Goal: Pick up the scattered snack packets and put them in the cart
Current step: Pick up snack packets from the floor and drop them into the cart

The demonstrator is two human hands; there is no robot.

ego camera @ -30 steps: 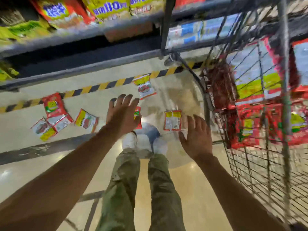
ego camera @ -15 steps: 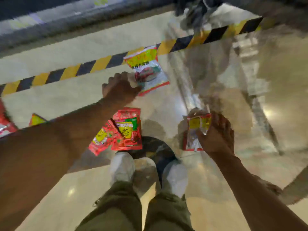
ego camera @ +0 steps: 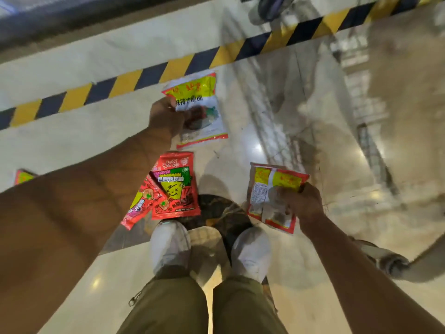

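Observation:
My left hand (ego camera: 166, 118) grips the left edge of a clear snack packet with a yellow top (ego camera: 201, 109), just below the striped floor tape. My right hand (ego camera: 301, 203) pinches a second packet, yellow-topped with a red border (ego camera: 267, 196), by its right side, lifted a little off the floor. Two red packets (ego camera: 174, 189) lie overlapping on the floor between my hands, in front of my left shoe. Another packet (ego camera: 22, 176) peeks out at the left edge behind my left forearm. The cart's basket is out of view.
Yellow-and-black tape (ego camera: 154, 74) crosses the glossy floor, with a shelf base (ego camera: 72, 18) beyond it. A cart wheel (ego camera: 269, 6) shows at the top and a cart caster (ego camera: 395, 266) at the right. My white shoes (ego camera: 171, 247) stand below the packets.
I have bent down from standing. Both hands went from open above the floor to gripping a packet each, and the right packet has come up off the floor.

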